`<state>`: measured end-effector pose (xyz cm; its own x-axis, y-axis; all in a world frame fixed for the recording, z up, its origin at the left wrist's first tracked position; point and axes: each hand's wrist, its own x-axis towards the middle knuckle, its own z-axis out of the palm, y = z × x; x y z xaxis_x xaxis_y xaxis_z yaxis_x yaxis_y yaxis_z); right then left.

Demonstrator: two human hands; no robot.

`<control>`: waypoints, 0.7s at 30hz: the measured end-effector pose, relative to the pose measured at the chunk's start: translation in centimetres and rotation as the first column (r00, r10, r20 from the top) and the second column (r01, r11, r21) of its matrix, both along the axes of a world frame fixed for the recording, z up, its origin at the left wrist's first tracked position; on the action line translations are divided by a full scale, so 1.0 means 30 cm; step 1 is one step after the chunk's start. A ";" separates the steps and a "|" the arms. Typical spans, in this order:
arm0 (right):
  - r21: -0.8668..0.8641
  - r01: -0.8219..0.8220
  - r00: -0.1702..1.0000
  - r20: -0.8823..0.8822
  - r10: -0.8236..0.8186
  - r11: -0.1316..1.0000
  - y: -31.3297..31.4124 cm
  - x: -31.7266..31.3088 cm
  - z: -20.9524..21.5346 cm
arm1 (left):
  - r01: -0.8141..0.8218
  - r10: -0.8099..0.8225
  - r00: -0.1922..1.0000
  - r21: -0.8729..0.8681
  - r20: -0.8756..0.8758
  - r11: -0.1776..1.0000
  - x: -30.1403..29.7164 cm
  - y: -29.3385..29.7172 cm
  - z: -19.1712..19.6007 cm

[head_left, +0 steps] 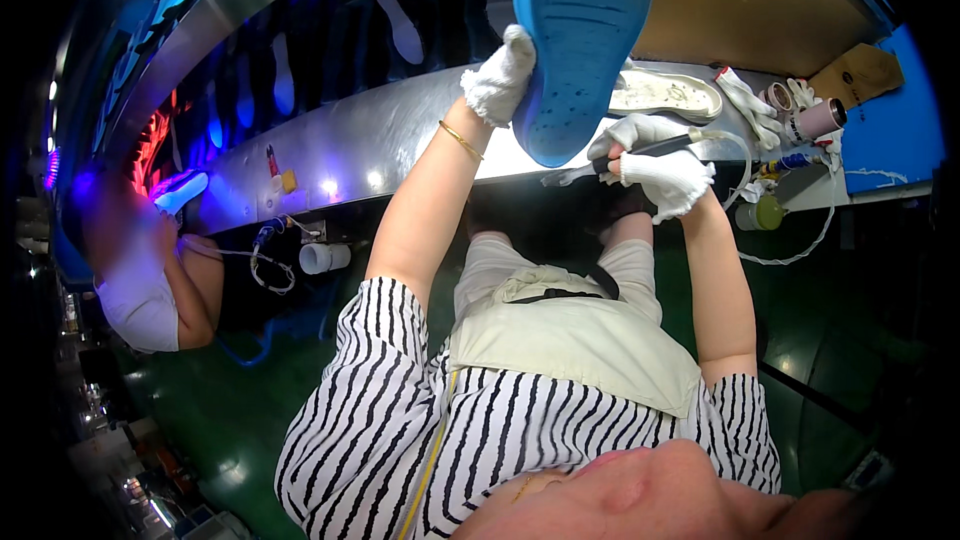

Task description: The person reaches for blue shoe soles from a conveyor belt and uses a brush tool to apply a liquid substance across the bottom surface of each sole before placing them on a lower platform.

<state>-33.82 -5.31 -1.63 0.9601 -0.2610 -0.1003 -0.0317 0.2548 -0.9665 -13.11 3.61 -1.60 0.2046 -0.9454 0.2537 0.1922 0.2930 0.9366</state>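
Note:
My left hand (502,72), in a white knit glove with bare fingertips partly hidden, grips the edge of a blue foot-shaped piece (583,50), like a shoe last or sole, with grooves and small holes. It is held up over the metal bench edge. Gloved in white too, my right hand (655,162) is closed round a glue brush (665,146) with a black handle and a pale hose. The brush's bristles (567,176) point left, just below the blue piece's lower end. Behind the right hand, a cream shoe sole (665,96) lies on the bench.
Soles (399,24) lie on a dark conveyor behind the metal ledge (345,145). At right are spare gloves (748,108), a pink tumbler (817,120), a brown paper bag (858,75) and a greenish jar (765,212). A co-worker (150,280) sits at left near a white pot (325,258).

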 end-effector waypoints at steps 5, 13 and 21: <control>-0.423 0.241 0.967 0.184 -0.177 0.874 0.045 0.034 0.009 | 0.171 -0.155 0.981 0.142 -0.113 0.975 0.008 -0.038 0.023; -0.276 0.066 0.997 0.050 -0.054 0.959 0.013 0.033 0.023 | 0.084 -0.053 0.995 0.417 -0.085 0.905 0.024 -0.055 0.025; -0.557 0.096 0.983 0.185 0.010 0.825 0.016 0.052 0.013 | -0.002 0.011 1.000 0.516 -0.015 0.857 0.028 -0.037 0.050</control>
